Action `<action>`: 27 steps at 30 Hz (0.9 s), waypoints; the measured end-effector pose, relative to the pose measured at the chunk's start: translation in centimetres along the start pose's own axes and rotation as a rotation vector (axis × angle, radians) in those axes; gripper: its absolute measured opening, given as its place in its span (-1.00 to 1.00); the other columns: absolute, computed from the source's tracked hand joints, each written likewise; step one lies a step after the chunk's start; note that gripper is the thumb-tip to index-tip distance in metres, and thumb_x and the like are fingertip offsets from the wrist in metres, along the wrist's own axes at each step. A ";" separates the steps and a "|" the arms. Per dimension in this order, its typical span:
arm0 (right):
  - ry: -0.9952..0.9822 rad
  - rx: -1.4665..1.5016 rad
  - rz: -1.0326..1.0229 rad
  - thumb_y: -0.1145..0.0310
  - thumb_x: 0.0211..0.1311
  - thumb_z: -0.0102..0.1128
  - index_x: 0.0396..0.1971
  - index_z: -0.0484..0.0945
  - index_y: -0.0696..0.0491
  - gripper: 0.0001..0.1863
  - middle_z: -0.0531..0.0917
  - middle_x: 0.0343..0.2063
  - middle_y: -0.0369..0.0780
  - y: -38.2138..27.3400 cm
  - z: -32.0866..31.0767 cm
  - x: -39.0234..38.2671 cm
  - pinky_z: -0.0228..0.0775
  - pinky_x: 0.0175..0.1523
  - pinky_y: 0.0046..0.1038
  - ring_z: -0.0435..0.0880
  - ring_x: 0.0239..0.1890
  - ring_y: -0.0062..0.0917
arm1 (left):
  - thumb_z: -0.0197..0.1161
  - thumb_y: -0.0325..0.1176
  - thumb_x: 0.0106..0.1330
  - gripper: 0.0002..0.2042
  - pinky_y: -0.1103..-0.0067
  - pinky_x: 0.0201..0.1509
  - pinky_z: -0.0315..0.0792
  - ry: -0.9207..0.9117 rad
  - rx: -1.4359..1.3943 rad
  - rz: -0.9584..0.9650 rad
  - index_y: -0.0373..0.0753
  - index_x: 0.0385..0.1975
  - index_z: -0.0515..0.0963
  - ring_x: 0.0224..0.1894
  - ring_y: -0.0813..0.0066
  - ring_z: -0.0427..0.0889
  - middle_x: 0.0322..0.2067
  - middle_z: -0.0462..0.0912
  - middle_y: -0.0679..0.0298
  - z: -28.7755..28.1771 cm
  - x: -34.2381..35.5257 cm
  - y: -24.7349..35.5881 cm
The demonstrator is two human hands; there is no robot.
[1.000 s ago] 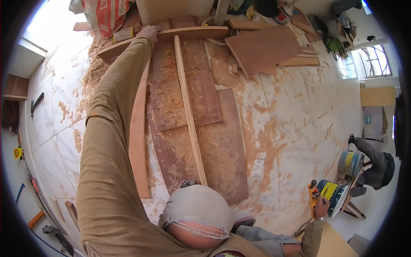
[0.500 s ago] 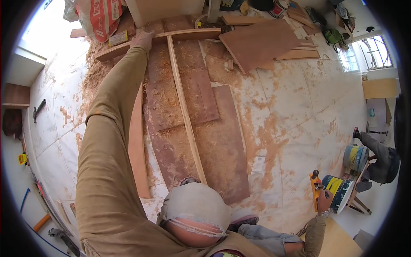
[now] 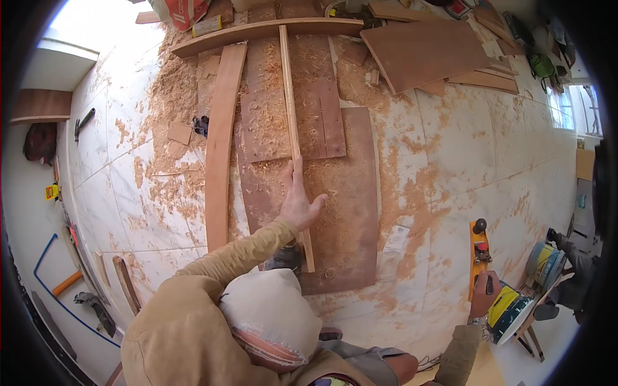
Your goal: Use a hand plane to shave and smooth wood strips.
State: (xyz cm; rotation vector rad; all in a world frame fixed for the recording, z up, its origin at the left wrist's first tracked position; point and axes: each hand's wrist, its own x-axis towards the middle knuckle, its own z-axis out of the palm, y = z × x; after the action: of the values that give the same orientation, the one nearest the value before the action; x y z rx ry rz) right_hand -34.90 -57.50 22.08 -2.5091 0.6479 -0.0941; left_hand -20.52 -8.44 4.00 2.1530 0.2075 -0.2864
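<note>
My left hand reaches over a long narrow pale wooden strip, fingertips on or just above it and thumb spread out. The strip lies lengthwise on brown boards covered in shavings, its far end against a crosswise plank. A reddish plank lies to the left. At the lower right, my right hand grips the rear handle of an orange hand plane. My bent knee, in torn pale cloth, is below my left hand.
A loose panel and offcuts lie back right, a sack back left. A hammer lies on the dusty marble floor. Blue and yellow buckets and a stool stand at right, a blue bow saw at left.
My left hand has left the crosswise plank and moved back toward me along the strip, opening out. My view shifted. My right hand stays on the plane.
</note>
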 end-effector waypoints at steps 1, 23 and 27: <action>-0.042 0.043 -0.005 0.39 0.35 0.15 -0.55 0.47 0.16 -0.74 0.44 -0.73 -0.32 -1.7 1.6 0.6 0.13 -0.58 -0.54 0.38 -0.71 -0.71 | 0.27 -0.34 0.33 -0.12 0.14 0.60 -0.04 0.075 -0.032 0.066 -0.28 0.55 -0.15 0.53 -0.22 -0.01 0.43 0.01 -0.28 1.3 -0.4 -0.7; -0.428 0.834 -0.104 0.39 0.35 0.25 -0.55 0.51 0.16 -0.74 0.46 -0.69 -0.38 -9.6 20.1 -22.5 0.17 -0.51 -0.57 0.35 -0.62 -0.74 | 0.26 -0.19 0.42 -0.32 0.30 0.28 0.47 0.274 -0.046 -0.060 -0.18 0.48 0.18 0.16 0.03 0.61 0.27 0.43 -0.15 1.3 -9.0 -6.1; -0.415 0.790 -0.259 0.39 0.33 0.28 -0.54 0.52 0.17 -0.74 0.45 -0.70 -0.30 -8.4 23.1 -23.9 0.22 -0.52 -0.49 0.40 -0.63 -0.68 | 0.16 -0.21 0.50 -0.60 0.42 0.18 0.51 0.468 -0.345 0.051 -0.19 0.27 0.51 0.05 0.25 0.67 0.01 0.65 0.07 0.7 -10.5 -5.3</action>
State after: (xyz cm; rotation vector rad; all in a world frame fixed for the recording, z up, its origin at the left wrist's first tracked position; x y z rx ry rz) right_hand -47.85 -28.84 8.34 -1.7478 0.0713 0.0681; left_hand -32.00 -6.47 2.38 1.8481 0.4333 0.2725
